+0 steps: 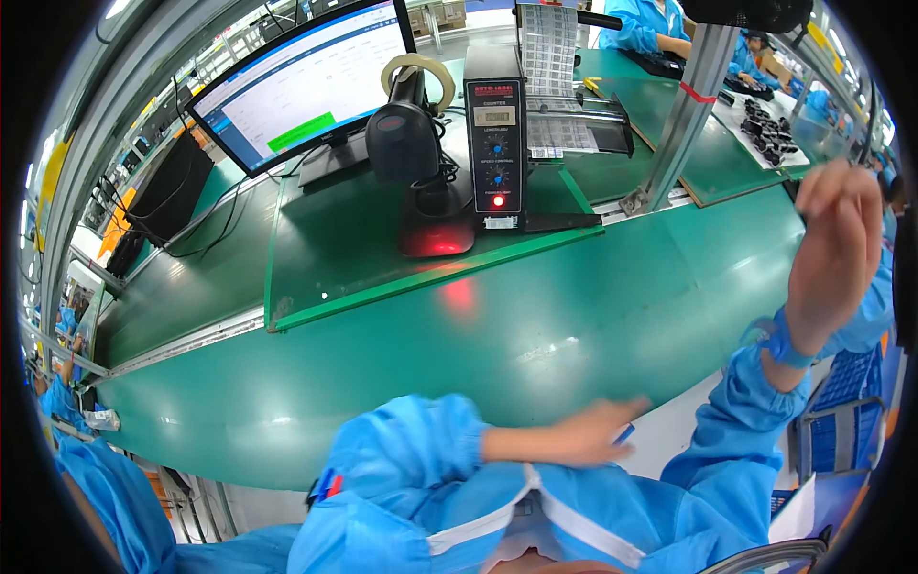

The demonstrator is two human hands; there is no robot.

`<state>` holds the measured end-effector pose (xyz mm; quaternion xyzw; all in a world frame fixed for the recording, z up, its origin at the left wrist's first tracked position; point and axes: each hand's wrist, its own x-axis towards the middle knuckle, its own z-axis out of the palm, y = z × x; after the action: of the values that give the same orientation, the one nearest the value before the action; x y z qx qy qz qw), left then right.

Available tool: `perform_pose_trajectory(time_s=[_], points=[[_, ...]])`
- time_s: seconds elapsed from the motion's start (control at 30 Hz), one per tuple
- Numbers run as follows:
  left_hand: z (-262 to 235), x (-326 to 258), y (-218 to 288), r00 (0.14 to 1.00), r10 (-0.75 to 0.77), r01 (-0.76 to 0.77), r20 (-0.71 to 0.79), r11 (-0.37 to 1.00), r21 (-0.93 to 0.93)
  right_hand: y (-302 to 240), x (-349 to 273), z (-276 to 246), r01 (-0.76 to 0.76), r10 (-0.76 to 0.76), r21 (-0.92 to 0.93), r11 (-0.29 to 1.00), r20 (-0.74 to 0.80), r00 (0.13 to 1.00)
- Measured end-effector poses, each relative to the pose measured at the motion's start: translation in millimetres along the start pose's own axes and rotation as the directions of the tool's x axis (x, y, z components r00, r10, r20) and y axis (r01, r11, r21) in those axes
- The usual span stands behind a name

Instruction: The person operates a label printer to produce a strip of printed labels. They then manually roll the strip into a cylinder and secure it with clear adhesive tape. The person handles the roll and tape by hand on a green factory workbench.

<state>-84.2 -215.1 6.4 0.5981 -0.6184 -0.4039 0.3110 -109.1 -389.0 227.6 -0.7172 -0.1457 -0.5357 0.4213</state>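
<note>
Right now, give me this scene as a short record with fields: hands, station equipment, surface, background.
Left hand: left hand blurred, in front of the body; small blue item at its fingers, kind unclear
Right hand: right hand raised at far right, fingers bent, blue wristband; grip unclear
Scanner: black scanner in a stand, red light below
Display: lit monitor, left of the scanner
Labels: black control box, right of the scanner, label strip beside it
Surface: green work surface
Background: co-worker in blue, upper right

Bright light, curved edges, blurred left hand (588, 435)
</note>
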Motion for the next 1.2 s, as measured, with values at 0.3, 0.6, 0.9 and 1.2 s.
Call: perform_pose_trajectory(time_s=[0.3,0.6,0.9,1.2], points=[[27,10,-20,0.928,0.317,-0.309,-0.196,0.948,0.069,157,-81,62,-0.691,0.684,-0.068,0.72,0.239,0.689],[-110,-35,-64,0.552,0.358,0.467,-0.753,0.616,0.635,276,-89,101,-0.731,0.949,0.673,-0.113,0.292,0.122],[-154,-29,-90,0.526,0.33,0.454,-0.784,0.67,0.587,294,-78,112,-0.72,0.969,0.69,-0.072,0.22,0.114],[-161,-18,-92,0.572,0.287,0.471,-0.768,0.651,0.595,296,-66,100,-0.856,0.976,0.506,-0.102,0.218,0.013]])
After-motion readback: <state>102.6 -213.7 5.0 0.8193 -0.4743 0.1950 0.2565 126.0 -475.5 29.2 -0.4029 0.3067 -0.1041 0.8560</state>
